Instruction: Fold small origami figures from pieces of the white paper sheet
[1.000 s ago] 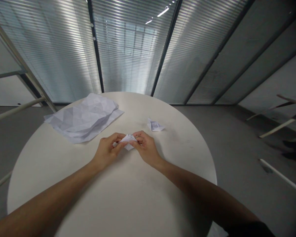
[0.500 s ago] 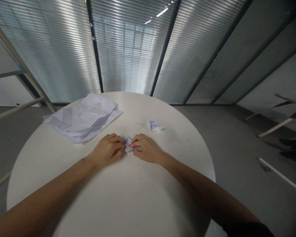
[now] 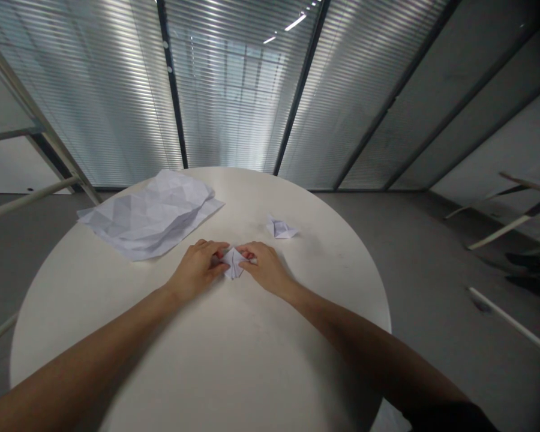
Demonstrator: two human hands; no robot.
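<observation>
A small piece of folded white paper (image 3: 234,262) lies between my two hands near the middle of the round white table. My left hand (image 3: 201,264) pinches its left side between thumb and fingers. On the opposite side, my right hand (image 3: 264,266) is closed on the right edge, thumb toward me. Fold lines run down the paper's front face, and its side corners are hidden by my fingers. Just beyond my right hand sits a folded paper boat (image 3: 282,228), touched by neither hand.
Several creased white sheets (image 3: 148,216) lie stacked at the table's far left. The round table (image 3: 234,360) stands before a glass wall with blinds (image 3: 234,90). Pale chair frames stand at the left, and furniture legs (image 3: 499,231) show on the right.
The folded paper between my hands now shows a wider, diamond-like face. My fingers have shifted outward to its side edges, and the paper boat and sheets stay put.
</observation>
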